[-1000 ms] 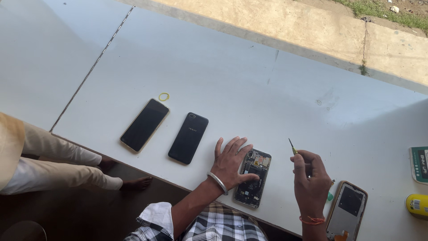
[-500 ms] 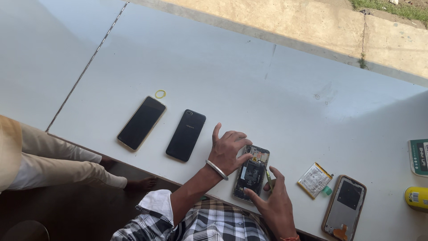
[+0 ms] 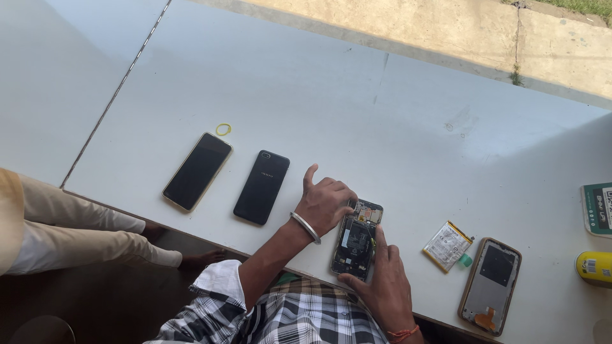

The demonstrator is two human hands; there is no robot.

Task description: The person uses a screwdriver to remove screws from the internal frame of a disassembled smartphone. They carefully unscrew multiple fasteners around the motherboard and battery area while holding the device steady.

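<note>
Steadying a black, back-less smartphone with its circuit board and metal shields laid bare [image 3: 357, 239], lying flat near the front edge of the white counter [image 3: 395, 114], between the two hands. Pressing down on the phone's upper left corner with the left hand [image 3: 324, 205], fingers [image 3: 338, 188] curled together over the frame and the thumb sticking up free; pinching nothing, only pinning. Resting the right hand [image 3: 384, 283] against the phone's lower right side, index finger stretched along the edge toward a small green-tipped tool, too small to make out clearly; whether those fingers are pinching it, cannot tell.

Judging the opened phone as light, stiff and flat, yet fragile: exposed board, thin ribbon cables and small connectors liable to tear or bend. Looking slippery too, on the smooth counter, hence the pinning. Best taking hold by the long outer frame edges, keeping off the bare inner parts.

Lying right of the opened phone: a flat silver-and-white battery pouch with a green tab [image 3: 448, 245], likely soft and puncture-prone, then a brown-rimmed phone back cover, inner side up [image 3: 489, 284]. Lying left of it: a black phone, back up [image 3: 261, 186], a gold-edged phone with dark screen [image 3: 197, 171], and a small yellow ring [image 3: 223, 129].

Serving as the only container here, the opened phone's shell, holding board and shields, with its battery seemingly out.
</note>
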